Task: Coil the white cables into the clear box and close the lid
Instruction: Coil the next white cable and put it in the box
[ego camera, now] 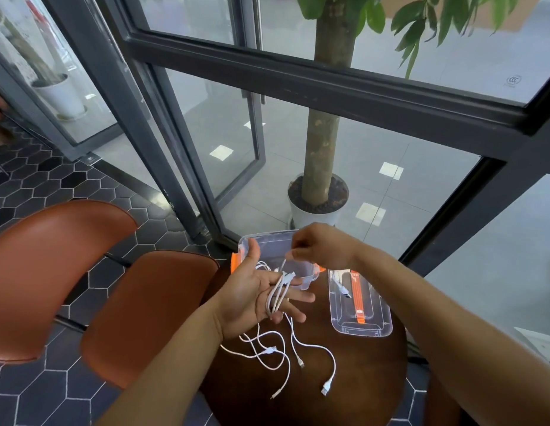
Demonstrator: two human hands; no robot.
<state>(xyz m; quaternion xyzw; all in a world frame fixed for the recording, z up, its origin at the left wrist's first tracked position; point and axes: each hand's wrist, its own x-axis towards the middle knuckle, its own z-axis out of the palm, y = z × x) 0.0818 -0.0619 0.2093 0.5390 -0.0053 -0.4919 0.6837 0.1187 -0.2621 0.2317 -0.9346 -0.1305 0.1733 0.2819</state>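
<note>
Only the head cam here, looking down at a small round dark wood table point(344, 379). Left hand point(252, 298) is palm up w/ fingers spread wide open, and a white cable point(278, 295) is looped around the fingers in several turns, so it isn't gripping, the wraps just sit around the digits. Right hand point(321, 245) is up above and a bit behind it, fingertips pinched closed on the loose end of that same cable, strand running down from the pinch to the loops on the left hand. The clear box point(267, 244) sits at the far edge of the table, directly behind/under both hands, lid off, w/ orange latches point(234, 262) on the sides; looks like some white cable is lying in it already but can't tell for sure through the hands. The lid point(359, 305) lies flat on the table just right of the box, apart from it, clear w/ an orange handle strip down the middle, and a white plug end point(344, 292) rests on top of it. More white cables point(286, 352) are sprawled loose on the tabletop nearer the camera, below the left hand, tangled over each other, connectors pointing diff ways. Off the table: two brown chairs point(144, 309) to the left, dark hex floor tiles, glass wall w/ dark frames behind, and a potted tree point(321, 133) in a white pot on the other side of the glass.
</note>
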